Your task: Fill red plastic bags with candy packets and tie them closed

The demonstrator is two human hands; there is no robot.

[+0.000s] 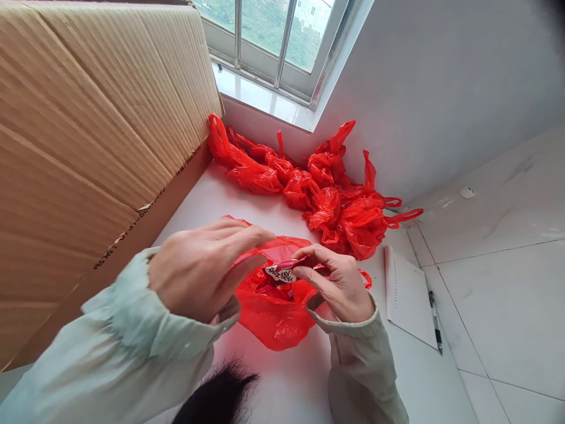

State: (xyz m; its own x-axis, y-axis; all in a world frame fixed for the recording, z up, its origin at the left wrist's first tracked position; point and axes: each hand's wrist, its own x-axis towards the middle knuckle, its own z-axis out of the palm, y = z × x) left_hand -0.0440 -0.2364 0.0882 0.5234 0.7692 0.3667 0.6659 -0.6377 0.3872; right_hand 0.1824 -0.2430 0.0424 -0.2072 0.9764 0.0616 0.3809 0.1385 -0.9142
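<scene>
Over an opened red plastic bag (278,324) on the white tabletop, my right hand (342,282) pinches a small wrapped snack packet (282,271) between thumb and fingers. The packet is dark red, with a white patch and black lettering. My left hand (198,265) is above the bag's left side, fingers stretched out and thumb apart, with nothing visible in it. Red wrapped pieces (269,288) lie inside the bag, partly hidden by the packet and my hands.
Several knotted red bags (324,206) are heaped along the wall below the window (273,35). A large cardboard box (97,118) fills the left side. On the right lie a notebook (410,294) and a pen (435,321) beside the tiled wall.
</scene>
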